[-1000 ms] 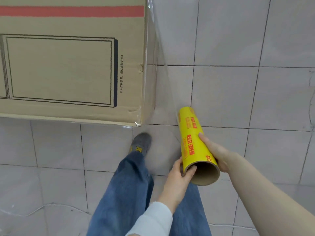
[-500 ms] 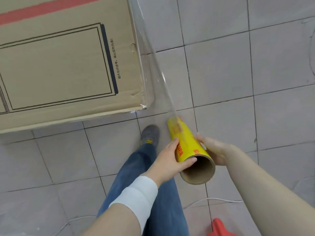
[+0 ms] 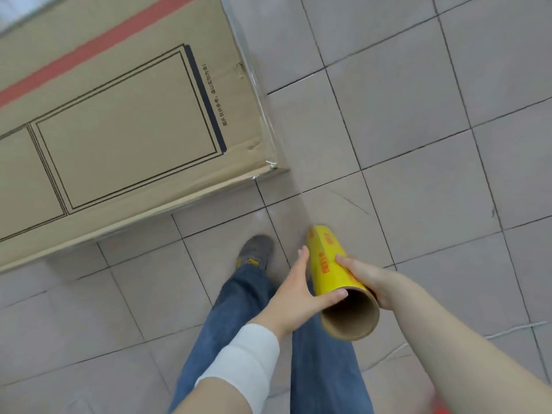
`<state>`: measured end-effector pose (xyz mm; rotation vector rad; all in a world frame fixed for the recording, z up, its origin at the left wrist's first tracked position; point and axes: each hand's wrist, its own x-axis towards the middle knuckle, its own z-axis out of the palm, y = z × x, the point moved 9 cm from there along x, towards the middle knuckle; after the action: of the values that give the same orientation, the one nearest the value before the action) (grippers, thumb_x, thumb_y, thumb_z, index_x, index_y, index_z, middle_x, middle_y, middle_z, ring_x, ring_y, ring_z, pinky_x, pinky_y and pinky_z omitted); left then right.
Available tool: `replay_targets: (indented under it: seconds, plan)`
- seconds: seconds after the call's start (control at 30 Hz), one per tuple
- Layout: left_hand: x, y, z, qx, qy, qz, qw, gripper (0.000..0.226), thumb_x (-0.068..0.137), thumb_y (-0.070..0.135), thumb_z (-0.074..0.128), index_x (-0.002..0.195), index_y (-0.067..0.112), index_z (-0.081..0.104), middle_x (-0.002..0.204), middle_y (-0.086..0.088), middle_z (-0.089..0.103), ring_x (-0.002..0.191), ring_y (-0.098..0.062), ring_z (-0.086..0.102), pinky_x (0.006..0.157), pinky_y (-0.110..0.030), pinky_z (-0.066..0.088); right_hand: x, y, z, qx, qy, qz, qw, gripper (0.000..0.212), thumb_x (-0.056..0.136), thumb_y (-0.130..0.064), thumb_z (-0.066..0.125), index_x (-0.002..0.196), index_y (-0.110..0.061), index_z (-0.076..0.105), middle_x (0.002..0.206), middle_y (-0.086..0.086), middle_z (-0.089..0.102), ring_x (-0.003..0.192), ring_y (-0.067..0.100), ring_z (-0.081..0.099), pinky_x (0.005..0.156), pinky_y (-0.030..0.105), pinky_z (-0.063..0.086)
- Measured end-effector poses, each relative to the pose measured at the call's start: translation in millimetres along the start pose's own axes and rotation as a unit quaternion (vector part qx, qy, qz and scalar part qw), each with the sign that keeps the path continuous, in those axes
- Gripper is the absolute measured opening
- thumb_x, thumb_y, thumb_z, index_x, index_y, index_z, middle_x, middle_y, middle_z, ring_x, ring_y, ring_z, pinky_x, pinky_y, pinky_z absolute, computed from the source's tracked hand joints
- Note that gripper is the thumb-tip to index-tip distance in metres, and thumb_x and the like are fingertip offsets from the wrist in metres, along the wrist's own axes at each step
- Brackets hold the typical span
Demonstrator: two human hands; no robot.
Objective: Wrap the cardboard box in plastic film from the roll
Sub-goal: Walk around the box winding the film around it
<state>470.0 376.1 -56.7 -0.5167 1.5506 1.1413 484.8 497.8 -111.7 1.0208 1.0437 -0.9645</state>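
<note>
A large cardboard box (image 3: 119,121) with a red stripe and black printed frames fills the upper left, standing on the tiled floor. A yellow roll of plastic film (image 3: 330,258) with a brown cardboard core is held nearly upright below the box's right corner. My left hand (image 3: 294,297) presses the roll's left side, thumb at the core's rim. My right hand (image 3: 363,279) grips its right side. A clear sheet of film (image 3: 279,162) stretches from the roll up along the box's right edge.
Grey floor tiles (image 3: 418,130) spread to the right and below the box. My jeans leg and grey shoe (image 3: 257,249) stand just left of the roll. A thin white cable (image 3: 448,342) lies on the floor at lower right.
The view has swung, so the box now looks tilted. I have stepped back along the box's near side with the roll, and my left hand has moved further up the roll.
</note>
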Motion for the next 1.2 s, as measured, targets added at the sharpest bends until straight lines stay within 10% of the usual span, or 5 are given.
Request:
replay_targets:
  seconds: [0.47, 0.6, 0.8, 1.0, 1.2]
  plan:
    - [-11.9, -63.1, -10.3, -0.006, 0.010, 0.021, 1.000, 0.084, 0.070, 0.065, 0.060, 0.141, 0.033, 0.027, 0.141, 0.011, 0.044, 0.128, -0.004, 0.043, 0.110, -0.033, 0.036, 25.6, 43.5, 36.0, 0.155, 0.010, -0.038, 0.987, 0.054, 0.094, -0.054, 0.041, 0.117, -0.009, 0.058, 0.081, 0.014, 0.068, 0.075, 0.026, 0.062, 0.063, 0.032, 0.047]
    - [-19.6, -86.9, -6.8, 0.038, -0.030, -0.017, 0.999, 0.072, 0.074, 0.058, 0.065, 0.130, 0.030, 0.031, 0.132, 0.011, 0.050, 0.123, -0.007, 0.049, 0.105, -0.033, 0.039, 35.3, 42.8, 43.5, 0.129, 0.046, -0.063, 0.989, 0.050, 0.098, -0.048, 0.039, 0.139, -0.019, 0.040, 0.112, 0.018, 0.064, 0.095, 0.031, 0.064, 0.082, 0.041, 0.052]
    - [-13.2, -78.1, -11.3, 0.108, -0.053, 0.011, 0.993, 0.119, 0.049, 0.081, 0.064, 0.146, 0.036, 0.012, 0.151, 0.008, 0.030, 0.135, -0.013, 0.037, 0.112, -0.041, 0.033, 50.4, 61.8, 60.7, 0.057, 0.032, -0.007, 0.998, 0.074, 0.082, -0.066, 0.050, 0.129, -0.009, 0.052, 0.116, 0.022, 0.065, 0.106, 0.035, 0.064, 0.098, 0.048, 0.048]
    - [-28.5, -72.9, -27.3, 0.244, -0.049, 0.056, 0.967, 0.103, 0.063, 0.068, 0.057, 0.148, 0.022, 0.022, 0.151, 0.001, 0.032, 0.136, -0.016, 0.035, 0.113, -0.037, 0.030, 54.0, 84.9, 97.6, 0.187, 0.007, -0.027, 0.982, 0.054, 0.099, -0.050, 0.033, 0.130, -0.010, 0.048, 0.086, 0.016, 0.061, 0.071, 0.026, 0.059, 0.058, 0.032, 0.046]
    - [-53.2, -113.4, -60.7, 0.183, 0.011, 0.047, 0.982, 0.101, 0.061, 0.074, 0.057, 0.145, 0.026, 0.029, 0.149, 0.007, 0.033, 0.135, -0.009, 0.035, 0.113, -0.037, 0.033, 58.2, 111.4, 139.1, 0.310, -0.034, -0.014, 0.950, 0.065, 0.091, -0.063, 0.039, 0.129, -0.012, 0.048, 0.119, 0.021, 0.063, 0.109, 0.036, 0.060, 0.086, 0.041, 0.052]
